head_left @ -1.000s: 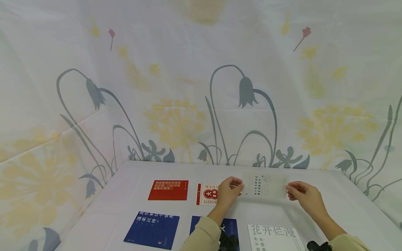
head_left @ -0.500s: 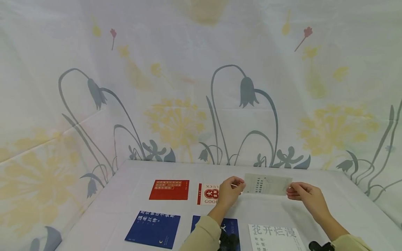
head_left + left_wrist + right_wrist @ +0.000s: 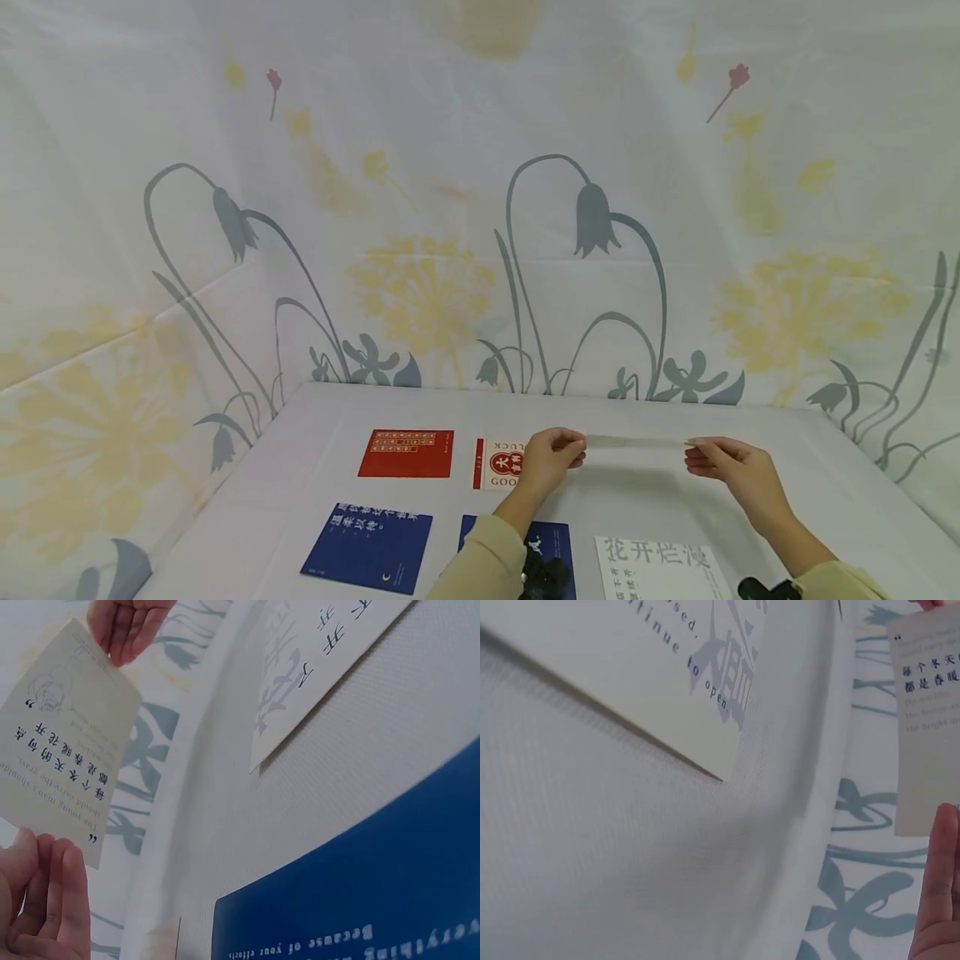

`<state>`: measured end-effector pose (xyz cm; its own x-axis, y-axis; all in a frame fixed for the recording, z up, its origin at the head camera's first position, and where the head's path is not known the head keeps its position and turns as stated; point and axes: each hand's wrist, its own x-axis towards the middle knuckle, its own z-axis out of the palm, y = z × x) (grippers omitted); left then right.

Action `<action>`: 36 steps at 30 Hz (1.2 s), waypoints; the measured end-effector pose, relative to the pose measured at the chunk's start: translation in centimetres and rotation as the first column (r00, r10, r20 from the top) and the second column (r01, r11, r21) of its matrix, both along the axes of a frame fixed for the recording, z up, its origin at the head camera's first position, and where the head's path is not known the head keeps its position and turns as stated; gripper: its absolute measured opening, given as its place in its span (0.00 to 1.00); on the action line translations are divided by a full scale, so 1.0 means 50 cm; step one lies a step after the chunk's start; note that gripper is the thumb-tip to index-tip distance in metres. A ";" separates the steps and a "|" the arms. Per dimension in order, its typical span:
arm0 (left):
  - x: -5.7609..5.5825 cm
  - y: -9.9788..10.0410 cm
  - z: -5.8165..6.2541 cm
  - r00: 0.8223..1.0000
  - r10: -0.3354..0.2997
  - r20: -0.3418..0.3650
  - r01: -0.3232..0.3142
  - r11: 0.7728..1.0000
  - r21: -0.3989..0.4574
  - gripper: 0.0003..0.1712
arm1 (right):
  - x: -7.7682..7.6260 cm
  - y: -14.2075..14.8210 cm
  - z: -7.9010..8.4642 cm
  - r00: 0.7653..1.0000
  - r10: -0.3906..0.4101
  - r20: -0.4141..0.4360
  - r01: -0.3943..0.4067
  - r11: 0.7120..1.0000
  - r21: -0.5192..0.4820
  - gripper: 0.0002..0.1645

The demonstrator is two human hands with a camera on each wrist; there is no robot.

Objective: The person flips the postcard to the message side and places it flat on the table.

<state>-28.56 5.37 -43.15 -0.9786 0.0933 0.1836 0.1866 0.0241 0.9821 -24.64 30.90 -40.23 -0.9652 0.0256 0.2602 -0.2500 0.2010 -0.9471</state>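
A pale cream postcard (image 3: 636, 442) with Chinese and English lettering is held up over the far right part of the table, seen almost edge-on from the head. My left hand (image 3: 551, 460) pinches its left end, and my right hand (image 3: 738, 479) pinches the right end between thumb and fingers. The left wrist view shows the printed face of the postcard (image 3: 67, 750), with a faint flower drawing, spanning both hands. Only part of the postcard (image 3: 930, 769) and of my right hand (image 3: 939, 889) enters the right wrist view.
Postcards lie spread on the white table (image 3: 262, 483): a red one (image 3: 406, 462), a blue one (image 3: 367, 546), a white one (image 3: 656, 567). My left arm partly covers a red-and-white card (image 3: 498, 467) and another blue card (image 3: 555, 542). A flower-patterned cloth (image 3: 427, 125) hangs behind.
Both hands have stayed nearly in place while the cream postcard tilted. Its printed face showed to the head camera before and is now turned almost flat.
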 end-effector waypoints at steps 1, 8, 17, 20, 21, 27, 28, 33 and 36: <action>0.000 0.000 0.000 1.000 -0.002 0.002 0.002 1.000 0.011 0.04 | 0.000 0.001 -0.001 1.000 -0.005 0.000 0.005 1.000 0.003 0.15; 0.003 0.001 0.001 1.000 0.002 0.027 -0.003 0.999 0.044 0.06 | -0.010 0.013 -0.021 1.000 -0.022 -0.017 0.022 1.000 0.006 0.14; 0.002 0.000 -0.002 0.998 -0.016 0.053 0.011 0.996 0.088 0.07 | -0.032 0.037 -0.053 0.998 -0.052 0.023 0.050 0.996 0.069 0.34; 0.004 -0.002 0.000 0.997 -0.031 0.073 0.023 0.994 0.107 0.07 | -0.019 0.024 -0.035 0.995 -0.091 0.042 0.086 0.990 0.108 0.32; 0.005 -0.002 0.001 0.996 -0.034 0.078 0.025 0.993 0.112 0.07 | -0.014 0.021 -0.029 0.995 -0.089 0.041 0.084 0.989 0.126 0.30; 0.007 -0.003 0.003 0.993 -0.048 0.110 0.032 0.990 0.141 0.08 | -0.004 0.013 -0.016 0.993 -0.101 0.067 0.093 0.989 0.116 0.26; 0.007 -0.004 0.003 0.992 -0.051 0.117 0.033 0.989 0.147 0.08 | -0.003 0.013 -0.017 0.993 -0.104 0.064 0.097 0.989 0.110 0.27; 0.007 -0.003 0.004 0.989 -0.059 0.138 0.037 0.987 0.159 0.08 | -0.004 0.011 -0.018 0.990 -0.131 0.055 0.122 0.982 0.142 0.27; 0.006 0.001 0.004 0.988 -0.052 0.147 0.030 0.988 0.149 0.08 | -0.002 0.009 -0.016 0.984 -0.164 0.072 0.148 0.971 0.186 0.29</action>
<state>-28.26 5.40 -42.96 -0.9919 0.1166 0.0499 0.0350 -0.1257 0.9914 -24.73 31.35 -41.00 -0.9719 0.1384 0.1903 -0.1210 0.3994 -0.9088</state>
